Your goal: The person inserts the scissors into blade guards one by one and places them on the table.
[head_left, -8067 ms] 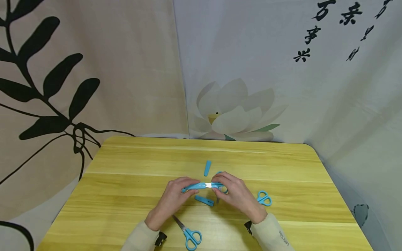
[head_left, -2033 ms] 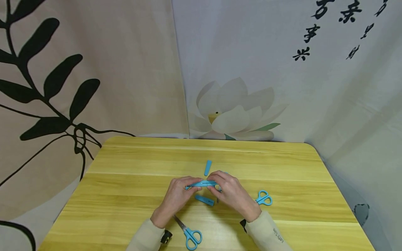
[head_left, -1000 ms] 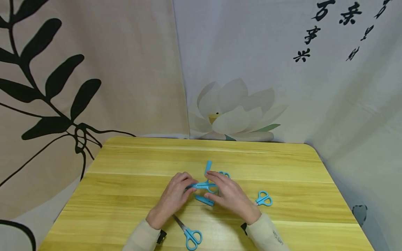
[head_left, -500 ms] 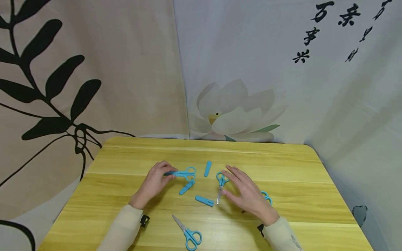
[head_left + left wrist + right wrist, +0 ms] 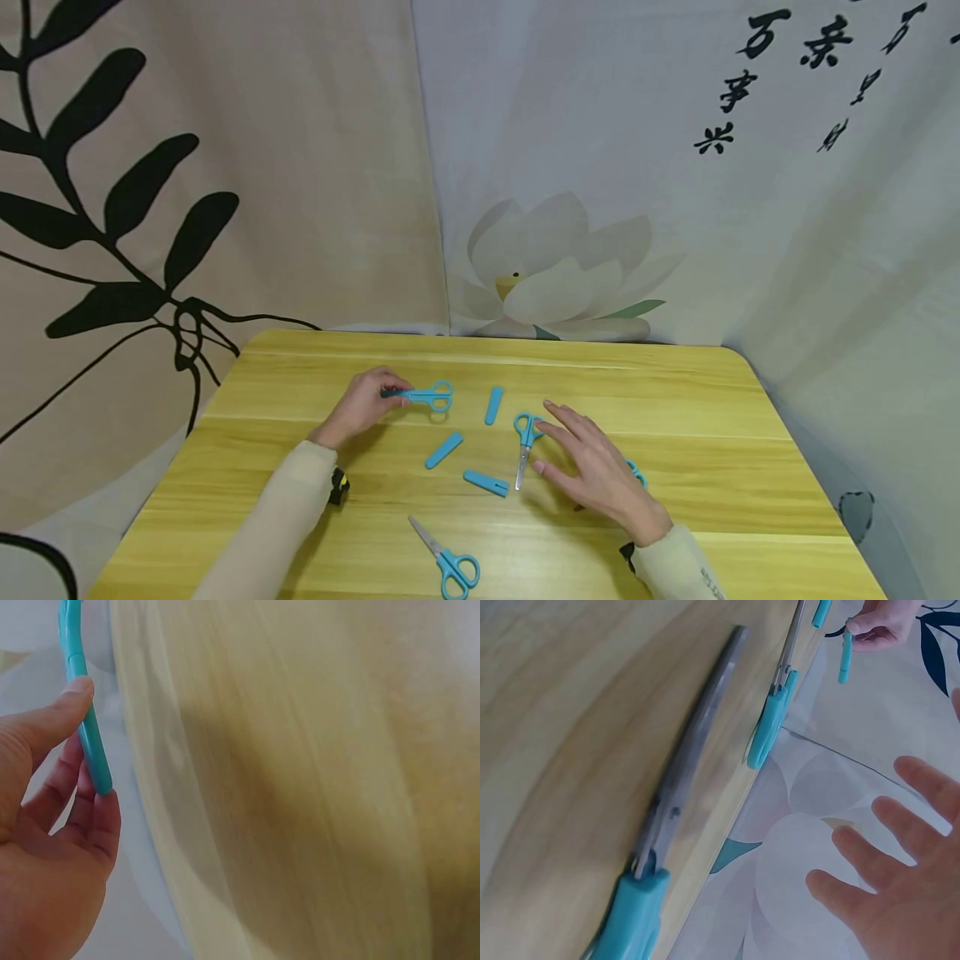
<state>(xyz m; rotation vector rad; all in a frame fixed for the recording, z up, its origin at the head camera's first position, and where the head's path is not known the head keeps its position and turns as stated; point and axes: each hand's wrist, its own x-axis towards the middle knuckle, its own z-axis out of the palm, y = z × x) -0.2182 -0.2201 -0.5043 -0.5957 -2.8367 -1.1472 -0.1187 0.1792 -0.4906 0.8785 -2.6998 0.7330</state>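
Observation:
My left hand [image 5: 363,410] holds a pair of blue-handled scissors [image 5: 437,396] above the far left of the table, thumb and fingers pinching the blade end. In the left wrist view a blue blade cover [image 5: 94,746] sits over that blade, between thumb and fingers. My right hand [image 5: 596,471] hovers with spread fingers and holds nothing. Its fingertips are close to a second pair of scissors [image 5: 527,433], uncovered, blade toward the table's front. A third pair [image 5: 637,472] lies partly hidden behind that hand; its bare blade [image 5: 694,742] shows in the right wrist view.
Three loose blue blade covers lie mid-table: one far cover [image 5: 493,406], one left cover [image 5: 444,450] and one slotted cover [image 5: 486,483]. Uncovered scissors [image 5: 457,571] lie near the front of the wooden table [image 5: 712,400]. A printed curtain [image 5: 337,167] hangs behind.
The scissors' cover, partway on at first, came to hide the blade. The right hand let go and drew back rightward; the left hand carried the covered scissors to the far left.

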